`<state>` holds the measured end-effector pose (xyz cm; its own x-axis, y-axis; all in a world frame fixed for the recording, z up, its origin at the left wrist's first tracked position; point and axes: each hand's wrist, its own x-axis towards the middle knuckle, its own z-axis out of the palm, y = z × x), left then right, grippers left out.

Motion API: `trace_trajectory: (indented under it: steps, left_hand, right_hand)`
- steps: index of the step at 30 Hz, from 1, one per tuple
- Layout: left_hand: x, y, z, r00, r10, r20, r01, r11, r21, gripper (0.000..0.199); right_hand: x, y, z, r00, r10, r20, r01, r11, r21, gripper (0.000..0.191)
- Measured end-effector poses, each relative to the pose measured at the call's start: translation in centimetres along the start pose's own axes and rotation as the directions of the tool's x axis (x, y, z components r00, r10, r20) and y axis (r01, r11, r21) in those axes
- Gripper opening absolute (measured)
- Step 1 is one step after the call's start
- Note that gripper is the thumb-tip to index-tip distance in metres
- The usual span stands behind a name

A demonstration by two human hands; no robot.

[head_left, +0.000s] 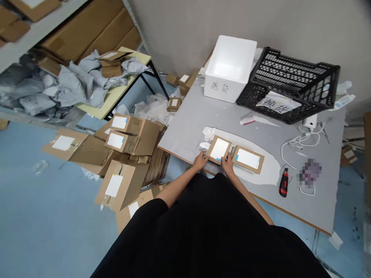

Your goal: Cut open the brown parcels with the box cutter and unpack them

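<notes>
I held a box point(219, 148) between left hand point(201, 161) and right hand point(227, 163). Second box point(248, 159) lay just beside my right, long axis crosswise.

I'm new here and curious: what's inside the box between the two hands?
The box is closed on top, so its inside is covered and can't be seen. All that shows is a white label with a blue mark on top.
</notes>
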<state>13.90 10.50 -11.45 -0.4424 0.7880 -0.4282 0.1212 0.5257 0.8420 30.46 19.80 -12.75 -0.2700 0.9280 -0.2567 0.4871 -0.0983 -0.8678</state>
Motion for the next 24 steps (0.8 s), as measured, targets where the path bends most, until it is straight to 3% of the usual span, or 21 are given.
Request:
trace_trajectory:
  steps: [3, 5, 7, 10, 14, 18, 21, 24]
  left_hand:
    - [-1.1, -1.1, -1.6, 0.995, -0.013, -0.096, 0.004, 0.996, -0.089, 0.038]
    - [-2.0, -2.4, -3.4, 0.982, -0.042, -0.187, 0.009, 0.985, -0.173, 0.034]
    - [-3.3, -3.9, -5.9, 0.951, -0.09, -0.297, 0.009, 0.965, -0.263, 0.03]
    - [-6.0, -6.7, -10.4, 0.864, -0.186, -0.468, -0.001, 0.929, -0.371, 0.024]
    - [-10.7, -10.9, -16.9, 0.705, -0.307, -0.639, -0.001, 0.901, -0.434, 0.021]
    - [-15.3, -15.1, -22.5, 0.562, -0.408, -0.719, 0.005, 0.871, -0.491, 0.023]
    - [-17.3, -17.3, -25.8, 0.496, -0.475, -0.727, -0.022, 0.83, -0.558, 0.027]
    - [-17.5, -18.2, -28.6, 0.477, -0.5, -0.722, -0.068, 0.799, -0.598, 0.029]
  right_hand:
    - [-0.5, -1.0, 0.3, 0.992, 0.011, -0.125, -0.025, 0.994, -0.111, 0.07]
    - [-0.8, -2.1, 0.8, 0.98, -0.094, -0.173, 0.06, 0.979, -0.194, 0.068]
    - [-1.3, -3.6, 2.0, 0.961, -0.229, -0.156, 0.186, 0.951, -0.246, 0.066]
    - [-2.3, -5.7, 5.2, 0.933, -0.359, -0.034, 0.339, 0.905, -0.257, 0.059]
    - [-4.4, -7.9, 12.1, 0.875, -0.436, 0.209, 0.476, 0.852, -0.218, 0.054]
    - [-6.7, -10.4, 20.5, 0.807, -0.452, 0.38, 0.529, 0.84, -0.124, 0.054]
    - [-7.9, -13.3, 26.9, 0.76, -0.403, 0.509, 0.456, 0.89, 0.024, 0.055]
    - [-7.8, -16.9, 32.8, 0.739, -0.347, 0.577, 0.367, 0.926, 0.086, 0.054]
